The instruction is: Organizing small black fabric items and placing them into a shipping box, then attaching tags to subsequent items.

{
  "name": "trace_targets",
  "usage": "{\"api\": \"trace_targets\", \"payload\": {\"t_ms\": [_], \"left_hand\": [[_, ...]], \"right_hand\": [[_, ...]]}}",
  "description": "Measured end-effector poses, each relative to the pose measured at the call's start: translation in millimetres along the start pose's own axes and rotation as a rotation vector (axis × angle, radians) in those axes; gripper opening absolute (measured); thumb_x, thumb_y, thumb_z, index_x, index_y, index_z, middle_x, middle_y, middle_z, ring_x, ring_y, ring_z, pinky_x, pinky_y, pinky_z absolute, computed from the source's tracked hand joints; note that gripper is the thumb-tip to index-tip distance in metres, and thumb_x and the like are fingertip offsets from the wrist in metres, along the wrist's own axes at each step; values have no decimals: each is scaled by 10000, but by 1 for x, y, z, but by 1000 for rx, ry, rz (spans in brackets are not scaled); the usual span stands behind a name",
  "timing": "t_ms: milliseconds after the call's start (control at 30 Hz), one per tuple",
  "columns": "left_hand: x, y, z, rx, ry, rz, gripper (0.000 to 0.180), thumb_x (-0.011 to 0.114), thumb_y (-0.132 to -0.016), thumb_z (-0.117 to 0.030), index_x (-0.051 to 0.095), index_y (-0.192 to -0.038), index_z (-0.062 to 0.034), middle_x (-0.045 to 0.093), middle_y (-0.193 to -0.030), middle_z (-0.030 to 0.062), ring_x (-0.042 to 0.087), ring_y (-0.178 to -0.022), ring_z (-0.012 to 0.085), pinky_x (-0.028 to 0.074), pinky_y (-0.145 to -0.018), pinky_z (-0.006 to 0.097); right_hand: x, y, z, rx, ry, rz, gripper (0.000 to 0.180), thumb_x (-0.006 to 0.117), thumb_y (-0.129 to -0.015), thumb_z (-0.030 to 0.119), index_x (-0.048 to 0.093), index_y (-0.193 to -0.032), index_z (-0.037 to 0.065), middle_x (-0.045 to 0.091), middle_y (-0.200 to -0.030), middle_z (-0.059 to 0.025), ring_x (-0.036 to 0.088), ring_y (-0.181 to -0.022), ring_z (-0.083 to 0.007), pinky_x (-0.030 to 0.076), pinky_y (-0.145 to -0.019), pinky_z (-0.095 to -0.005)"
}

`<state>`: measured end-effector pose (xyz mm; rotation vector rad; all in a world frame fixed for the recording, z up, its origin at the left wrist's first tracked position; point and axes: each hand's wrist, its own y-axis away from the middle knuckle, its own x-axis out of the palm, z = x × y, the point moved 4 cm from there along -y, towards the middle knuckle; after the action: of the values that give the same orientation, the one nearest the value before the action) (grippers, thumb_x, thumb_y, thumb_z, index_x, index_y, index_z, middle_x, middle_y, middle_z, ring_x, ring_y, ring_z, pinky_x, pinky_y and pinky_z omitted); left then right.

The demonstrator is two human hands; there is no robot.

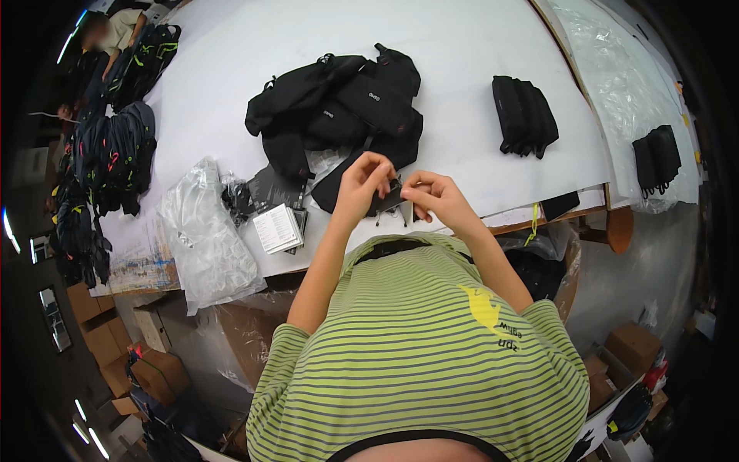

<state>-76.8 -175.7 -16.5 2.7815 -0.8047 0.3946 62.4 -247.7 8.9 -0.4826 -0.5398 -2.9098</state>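
— Looking down over a green striped shirt, I see both hands raised together at the near edge of the white table. What do you make of the grip?

— I read the left hand as curled, its fingertips pinched on the top of a small dark tag. The right hand meets it from the other side, thumb and forefinger pressed onto the same piece. So the tag sits between the two hands, just above the table's front edge.

— Can you tell what the tag is attached to?

— I cannot. It is small and partly covered by the fingers. Thin dark bits hang below it, but they are too fine for me to name.

— What lies about the hands?

— Right behind them is a heap of black bags, touching one another. Just left of the left forearm I see a stack of small white booklets, and further left a crumpled clear plastic bag hanging over the table's edge. To the right, well apart from the heap, lies a separate folded black pouch. Another black pouch rests on clear plastic sheeting at the far right.

— Anyone else?

— A second person sits at the far left corner, beside rows of dark bags with bright trim.
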Motion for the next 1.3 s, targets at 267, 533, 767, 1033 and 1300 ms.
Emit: {"api": "trace_targets", "payload": {"t_ms": [267,533,767,1033,1300], "left_hand": [[-12,-71,94,-302,-156,-249,409,716,-786,-294,561,-1012,9,598,-780,65,536,-499,97,407,-437,210],[-3,-43,62,186,-554,-362,238,710,-785,-215,652,-827,11,595,-684,19,514,-594,81,399,-506,214],[-9,6,32,-193,-84,-234,231,654,-817,-139,660,-1017,-23,620,-719,7,467,-511,25,352,-455,167],[-23,52,26,-202,-268,-310,200,647,-816,-85,660,-1003,-14,596,-668,-16,441,-496,13,330,-434,171],[-29,70,5,110,-320,-569,96,617,-864,-109,569,-874,-26,580,-775,-8,434,-548,21,329,-477,161]], "right_hand": [[-58,-4,-20,-13,52,-394,118,613,-855,127,619,-887,13,478,-524,50,371,-447,-14,248,-420,-184],[-75,-27,-45,-148,211,-569,114,645,-824,131,638,-842,19,441,-491,64,343,-456,-10,259,-441,-202],[-27,-36,-42,-197,394,-418,99,661,-786,119,662,-841,37,428,-477,48,339,-461,-20,261,-440,-227],[7,-25,-47,-120,588,-193,140,671,-756,154,676,-853,54,493,-507,-13,408,-461,-71,325,-465,-234],[10,-19,-44,-35,155,-55,155,620,-848,126,582,-948,15,530,-666,37,455,-589,-41,355,-552,-196]]}}
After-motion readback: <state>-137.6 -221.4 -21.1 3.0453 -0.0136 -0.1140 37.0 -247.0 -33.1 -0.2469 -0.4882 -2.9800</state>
